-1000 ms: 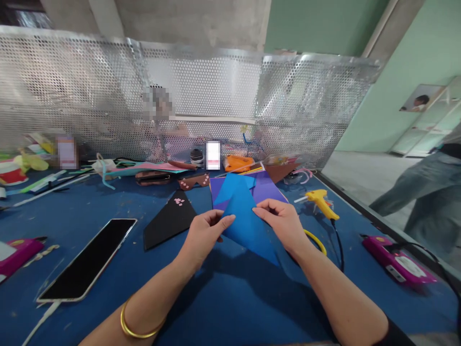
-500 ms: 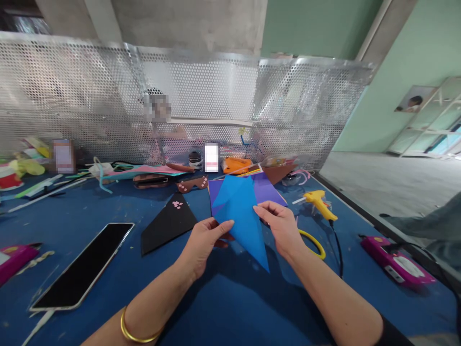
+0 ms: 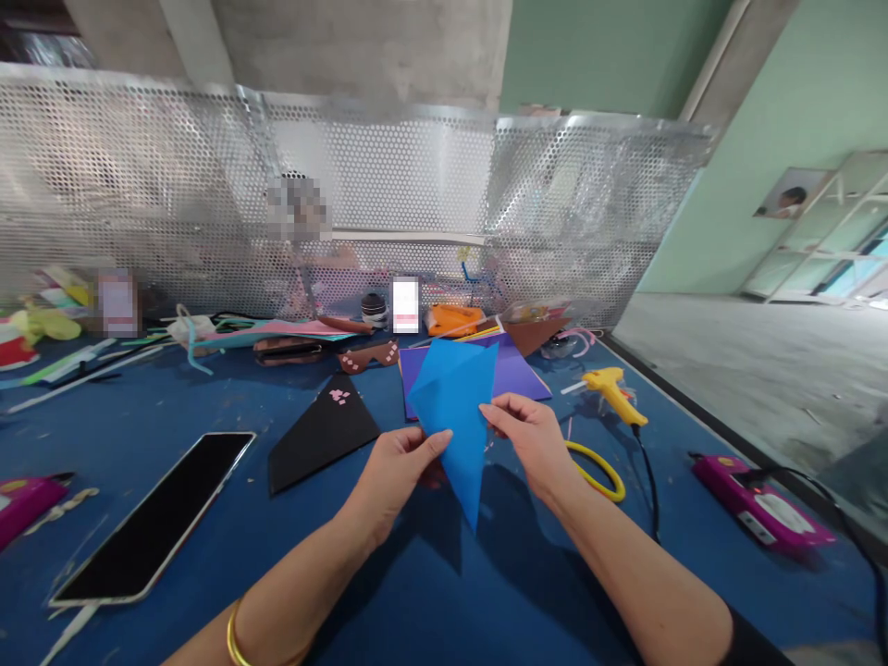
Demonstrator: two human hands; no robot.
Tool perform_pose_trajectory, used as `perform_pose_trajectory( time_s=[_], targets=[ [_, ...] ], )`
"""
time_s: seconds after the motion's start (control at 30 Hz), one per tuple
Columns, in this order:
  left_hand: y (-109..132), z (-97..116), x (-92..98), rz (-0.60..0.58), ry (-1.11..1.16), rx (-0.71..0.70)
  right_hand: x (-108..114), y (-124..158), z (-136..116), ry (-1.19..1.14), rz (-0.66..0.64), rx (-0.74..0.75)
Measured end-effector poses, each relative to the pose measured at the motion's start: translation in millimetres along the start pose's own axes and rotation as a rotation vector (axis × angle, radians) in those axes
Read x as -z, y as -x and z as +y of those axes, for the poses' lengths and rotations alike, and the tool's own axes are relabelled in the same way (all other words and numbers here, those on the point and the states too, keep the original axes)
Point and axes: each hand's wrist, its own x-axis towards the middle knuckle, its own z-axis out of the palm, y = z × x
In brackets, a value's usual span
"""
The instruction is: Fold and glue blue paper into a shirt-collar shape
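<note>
Head view: blue paper (image 3: 462, 407) pinched from two sides

Centre of frame, paper held above the desk (image 3: 395, 610), long axis running up-down in frame, sharp tip toward bottom. Left hand (image 3: 402, 465) pinches left edge, thumb on top; right hand (image 3: 524, 433) pinches right edge, slightly higher. Both touching, neither nearer.

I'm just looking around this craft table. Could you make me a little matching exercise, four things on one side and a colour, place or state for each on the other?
Things
1. Blue sheet
2. Glue gun
3. Black piece
4. Flat-lying phone

Descriptions
A. Yellow
B. White cable at its near end
C. Held by the left hand and right hand
D. Small pink bits on it

Pairs: 1-C, 2-A, 3-D, 4-B
</note>
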Motion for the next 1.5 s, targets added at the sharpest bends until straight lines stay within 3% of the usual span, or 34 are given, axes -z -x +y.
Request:
perform_pose_trajectory(
  time_s=[0.2, 0.5, 0.77, 1.0, 1.27, 1.5],
  targets=[
    [-1, -5, 0.9, 0.003, -0.022, 0.025, -3, 2, 2, -0.027, -0.056, -0.054],
    [2, -10, -3.5, -0.171, -0.062, 0.12, 0, -4, 7, -0.115, 0.075, -0.04],
    [3, -5, -0.9, -0.079, -0.035, 0.078, -1, -3, 5, -0.194, 0.043, -0.122],
    [2, -4, -1.8, -0.041, -0.084, -0.005, -12, 7, 9, -0.135, -0.128, -0.236],
    [0, -4, -2.6, -0.095, -0.107, 0.022, -13, 9, 9, -0.184, -0.108, -0.254],
    [1, -1, -3.7, -0.123, -0.111, 0.005, 3, -8, 12, -0.34, 0.03, -0.222]
  ],
)
